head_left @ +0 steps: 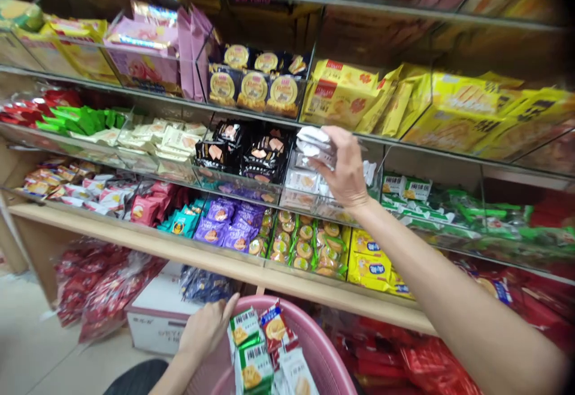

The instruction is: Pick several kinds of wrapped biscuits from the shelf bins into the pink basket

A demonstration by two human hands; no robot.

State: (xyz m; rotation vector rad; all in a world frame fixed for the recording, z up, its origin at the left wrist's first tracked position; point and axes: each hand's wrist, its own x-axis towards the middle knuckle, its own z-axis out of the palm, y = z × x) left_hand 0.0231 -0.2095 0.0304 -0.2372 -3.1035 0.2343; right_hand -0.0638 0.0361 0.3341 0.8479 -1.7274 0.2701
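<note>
My right hand (345, 170) pinches a few small white snack packets (314, 142) at the middle shelf. They are just above a compartment of similar white packets (302, 182). Low in the view, my left hand (204, 326) grips the left rim of a pink plastic basket (330, 353), its thumb along the edge and its other fingers mostly hidden. Inside the basket lie green-and-white packets (255, 368), a red packet (274, 326) and a white packet (297, 374).
Clear dividers split the shelves. Black packets (265, 152) lie left of my right hand, green-and-white ones (415, 188) right. Purple packets (224, 227) and round biscuits (305, 242) fill the lower row. A white carton (155, 314) and red bags (103, 287) stand below.
</note>
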